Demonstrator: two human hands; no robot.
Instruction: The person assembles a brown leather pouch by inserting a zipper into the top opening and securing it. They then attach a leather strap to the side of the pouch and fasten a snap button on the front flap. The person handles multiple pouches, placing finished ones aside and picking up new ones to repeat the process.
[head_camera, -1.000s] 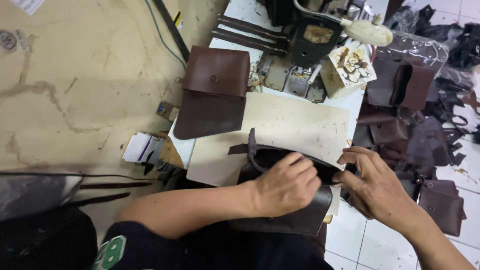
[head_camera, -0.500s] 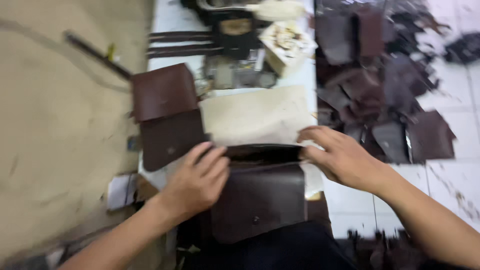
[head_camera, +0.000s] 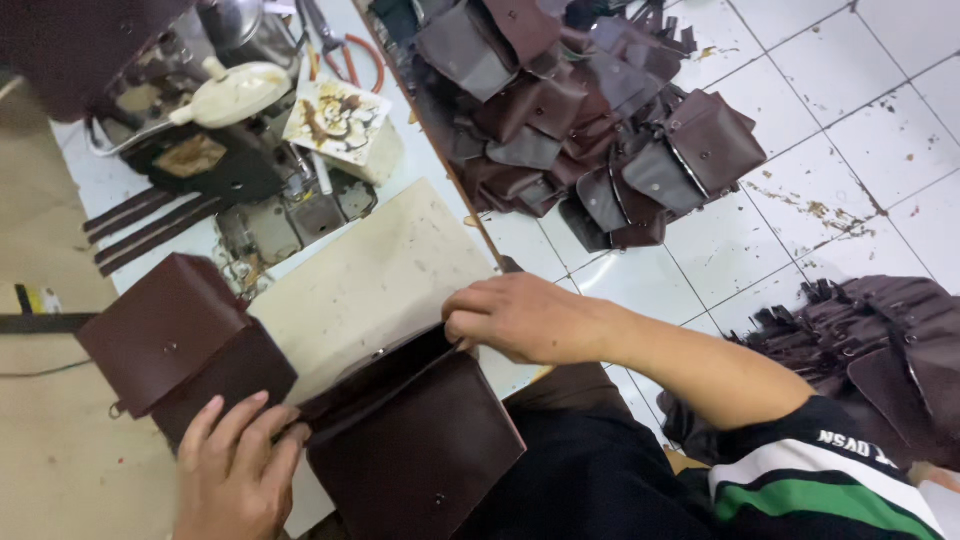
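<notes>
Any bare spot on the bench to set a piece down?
Free: the pale board between the sewing machine and the open brown pouch. Bare tiles lie beside the bench. Crowded: the pouch pile and straps by the machine.

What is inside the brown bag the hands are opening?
Only a dark gap shows inside the brown leather pouch. The right hand lifts its top edge, the left hand holds its corner; any contents stay hidden.
</notes>
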